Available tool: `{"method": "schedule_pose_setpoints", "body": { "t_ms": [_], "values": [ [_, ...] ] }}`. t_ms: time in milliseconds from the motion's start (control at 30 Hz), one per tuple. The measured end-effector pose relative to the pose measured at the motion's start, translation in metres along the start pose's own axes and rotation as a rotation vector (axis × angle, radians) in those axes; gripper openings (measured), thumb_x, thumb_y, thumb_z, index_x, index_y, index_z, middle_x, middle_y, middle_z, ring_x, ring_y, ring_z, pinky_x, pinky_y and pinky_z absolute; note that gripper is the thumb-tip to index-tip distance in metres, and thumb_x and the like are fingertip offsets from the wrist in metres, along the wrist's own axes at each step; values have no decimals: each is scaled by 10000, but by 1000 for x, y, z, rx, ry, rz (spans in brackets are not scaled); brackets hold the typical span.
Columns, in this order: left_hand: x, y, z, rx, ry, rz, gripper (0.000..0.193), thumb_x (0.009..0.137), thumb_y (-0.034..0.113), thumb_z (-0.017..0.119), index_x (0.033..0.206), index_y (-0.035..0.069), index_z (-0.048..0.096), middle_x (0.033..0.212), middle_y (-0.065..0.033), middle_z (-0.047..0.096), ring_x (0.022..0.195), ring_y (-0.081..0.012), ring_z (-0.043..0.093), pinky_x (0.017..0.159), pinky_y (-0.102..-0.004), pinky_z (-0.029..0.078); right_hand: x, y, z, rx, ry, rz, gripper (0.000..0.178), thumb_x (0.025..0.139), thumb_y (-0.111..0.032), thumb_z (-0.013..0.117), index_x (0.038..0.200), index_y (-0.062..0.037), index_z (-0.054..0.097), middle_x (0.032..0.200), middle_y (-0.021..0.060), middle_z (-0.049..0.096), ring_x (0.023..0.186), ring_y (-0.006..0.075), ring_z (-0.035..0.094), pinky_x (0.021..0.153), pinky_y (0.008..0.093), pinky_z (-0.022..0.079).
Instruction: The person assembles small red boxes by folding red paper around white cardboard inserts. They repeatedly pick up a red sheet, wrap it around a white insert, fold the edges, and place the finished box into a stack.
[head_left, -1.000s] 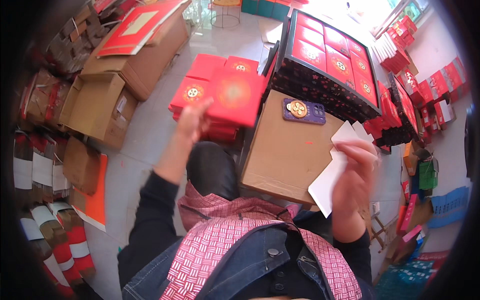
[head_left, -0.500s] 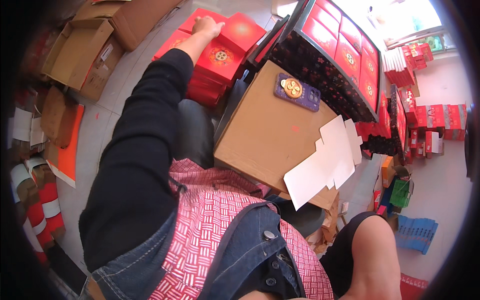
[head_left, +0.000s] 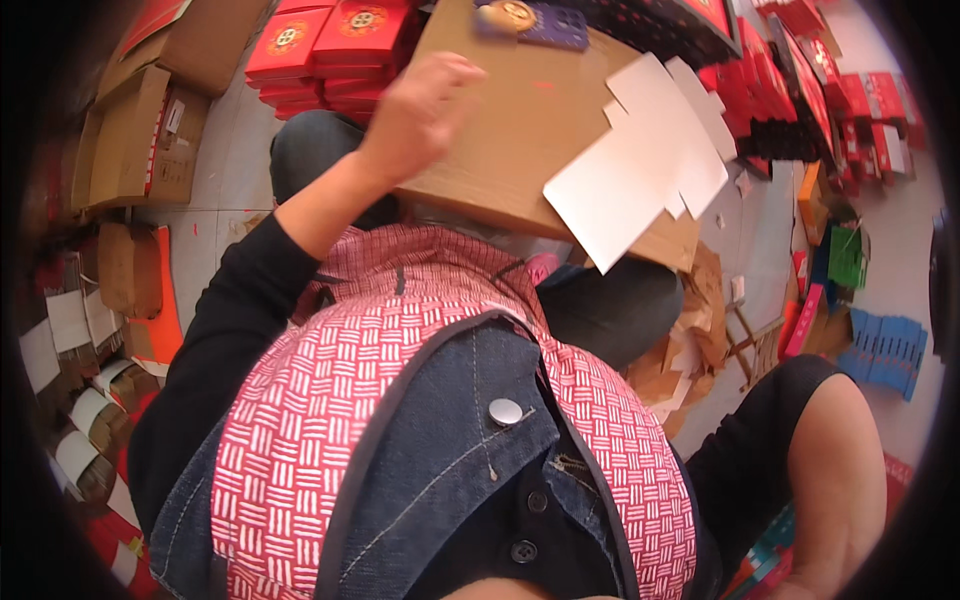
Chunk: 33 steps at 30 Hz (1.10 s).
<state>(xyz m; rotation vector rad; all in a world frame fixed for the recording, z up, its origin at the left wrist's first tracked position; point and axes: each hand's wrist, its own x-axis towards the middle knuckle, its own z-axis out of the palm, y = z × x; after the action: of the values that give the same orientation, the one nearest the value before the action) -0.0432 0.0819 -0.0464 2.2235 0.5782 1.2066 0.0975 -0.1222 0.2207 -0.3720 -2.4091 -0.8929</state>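
Observation:
My left hand (head_left: 425, 112) hangs over the left side of a brown cardboard box (head_left: 520, 130), its fingers curled in, somewhat blurred, with nothing visible in them. On the box's right side lies a flat white die-cut carton blank (head_left: 650, 150), one corner hanging past the front edge. A phone in a purple case (head_left: 555, 27) with a round gold ornament rests at the box's far side. Stacked red gift boxes (head_left: 365, 35) with round gold emblems stand left of the box. My right forearm (head_left: 838, 480) is at the lower right; its hand is out of view.
Open cardboard cartons (head_left: 118, 150) stand at the far left. More red boxes (head_left: 870, 95) and a blue stack (head_left: 882, 345) are on the right. Crumpled brown paper (head_left: 700, 320) lies beside the brown box. A dark patterned tray (head_left: 690, 28) is cut by the top edge.
My left hand has left the red boxes and come back toward me, over the brown box. The whole view has shifted, so the box and phone sit higher in it.

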Motion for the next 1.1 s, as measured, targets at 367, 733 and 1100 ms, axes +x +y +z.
{"method": "schedule_pose_setpoints", "body": {
  "t_ms": [367,733,1100],
  "values": [
    [-19,20,110,-95,-661,513,122,790,140,652,868,48,636,1060,-50,642,1087,-265,575,888,-353,489,-55,-36,-30,85,-96,138,262,953,-182,534,1158,-25,581,1040,147,600,849,238,547,724,381,417],
    [-5,32,100,-47,-771,397,34,837,93,605,847,60,608,936,-60,653,885,-257,619,759,-351,504,-85,-57,-38,263,-148,456,228,950,-153,539,1118,-9,594,950,162,620,723,247,573,621,374,443],
    [-8,59,83,-185,-512,302,51,814,34,609,802,51,562,851,-98,625,803,-271,631,697,-346,514,-47,-58,14,1785,817,502,148,874,-38,624,955,85,642,827,273,623,597,298,589,532,369,463]
  ]
}}
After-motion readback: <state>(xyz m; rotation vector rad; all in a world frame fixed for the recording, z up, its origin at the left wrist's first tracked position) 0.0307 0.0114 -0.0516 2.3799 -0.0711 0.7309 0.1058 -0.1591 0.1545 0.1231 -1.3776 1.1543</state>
